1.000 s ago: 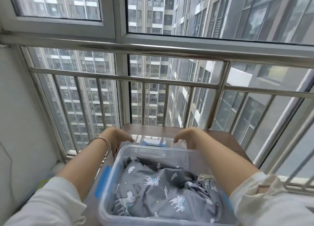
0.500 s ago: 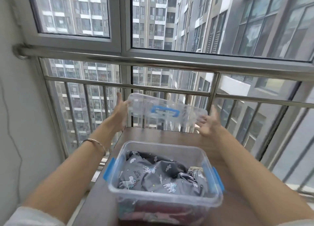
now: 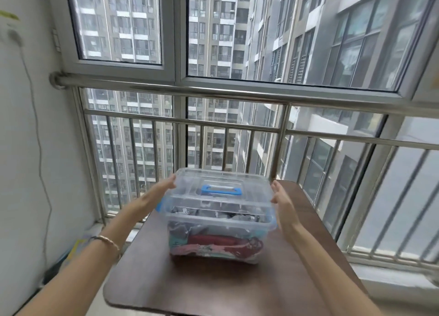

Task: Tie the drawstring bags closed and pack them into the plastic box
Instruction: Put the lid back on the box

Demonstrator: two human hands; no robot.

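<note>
Bearing plastic box (image 3: 218,230): table (image 3: 213,289) by windows (image 3: 285,30).

count on inspection: one plastic box (image 3: 213,225), one clear lid (image 3: 249,185), one blue handle (image 3: 221,190). blue side latches (image 3: 158,206) — two in view, one on each side. bags seen through the wall: one grey printed bag (image 3: 213,212) and one red bag (image 3: 221,241); other cloth beneath cannot be counted. two hands — left hand (image 3: 164,189), right hand (image 3: 281,199). one bracelet (image 3: 109,241). one table (image 3: 213,287). one wall cable (image 3: 39,149).
</note>
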